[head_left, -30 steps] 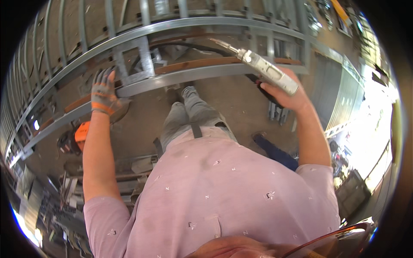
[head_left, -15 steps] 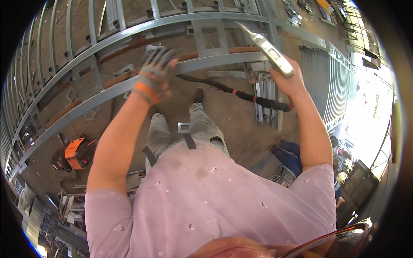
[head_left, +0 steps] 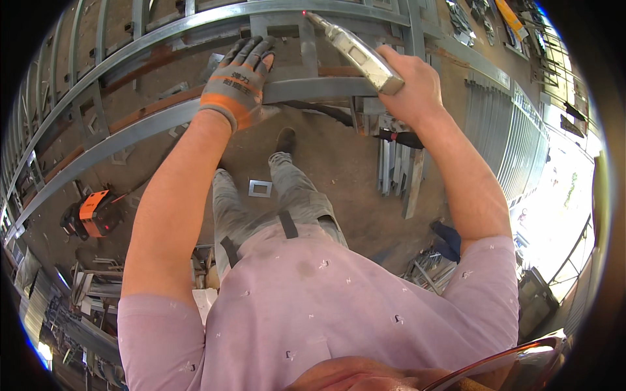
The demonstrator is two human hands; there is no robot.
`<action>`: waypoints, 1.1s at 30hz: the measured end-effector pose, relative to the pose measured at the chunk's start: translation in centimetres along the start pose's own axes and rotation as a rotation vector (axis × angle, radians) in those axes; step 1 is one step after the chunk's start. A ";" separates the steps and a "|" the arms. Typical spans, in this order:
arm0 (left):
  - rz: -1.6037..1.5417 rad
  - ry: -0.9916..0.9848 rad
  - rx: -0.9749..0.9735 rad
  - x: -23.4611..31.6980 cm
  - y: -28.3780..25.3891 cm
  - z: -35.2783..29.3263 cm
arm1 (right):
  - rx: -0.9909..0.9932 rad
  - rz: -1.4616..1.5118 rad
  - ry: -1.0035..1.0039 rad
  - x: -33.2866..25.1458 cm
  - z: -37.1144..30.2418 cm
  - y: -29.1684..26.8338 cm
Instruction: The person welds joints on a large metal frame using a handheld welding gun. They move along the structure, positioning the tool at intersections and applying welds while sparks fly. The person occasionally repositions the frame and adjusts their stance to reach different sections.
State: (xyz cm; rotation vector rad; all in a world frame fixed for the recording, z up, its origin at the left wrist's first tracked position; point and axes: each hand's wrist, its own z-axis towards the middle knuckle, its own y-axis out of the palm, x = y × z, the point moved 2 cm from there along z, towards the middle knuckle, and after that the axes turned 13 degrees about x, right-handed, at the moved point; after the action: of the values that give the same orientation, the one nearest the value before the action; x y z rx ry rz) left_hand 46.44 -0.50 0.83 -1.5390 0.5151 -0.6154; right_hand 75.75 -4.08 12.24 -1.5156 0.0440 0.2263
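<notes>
Bare and closed, my right hand (head_left: 414, 88) grips a silver welding gun (head_left: 365, 62) with a pointed nozzle. A red light glows at its tip, which is at the far rail (head_left: 195, 29) of a grey metal frame, near a short upright piece (head_left: 309, 49). From the gun a black sleeved cable (head_left: 407, 139) hangs down, partly hidden. My left hand (head_left: 235, 88), in a grey and orange glove, lies over the frame's near rail (head_left: 319, 90) with its fingers stretched forward. It holds nothing that I can see.
A square metal plate with a cut-out (head_left: 259, 188) lies on the floor by my legs. At the left stands an orange and black machine (head_left: 96, 213). Metal bars (head_left: 393, 166) and a barred panel (head_left: 499, 130) are at the right. A dark blue trouser leg (head_left: 447, 240) shows beyond my right arm.
My right hand has moved left with the welding gun, bringing its tip to the far rail, where a red light now shows. My left hand, blurred before, now rests still on the frame.
</notes>
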 end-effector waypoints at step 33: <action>-0.106 -0.057 0.198 0.2 1.7 -0.5 | 0.042 -0.142 0.069 -1.5 -1.0 0.7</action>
State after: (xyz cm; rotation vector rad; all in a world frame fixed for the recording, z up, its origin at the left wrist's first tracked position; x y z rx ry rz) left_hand 46.36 -1.15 -0.84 -1.3975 0.3202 -0.6816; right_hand 74.29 -5.21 11.70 -1.4778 -0.0040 0.0588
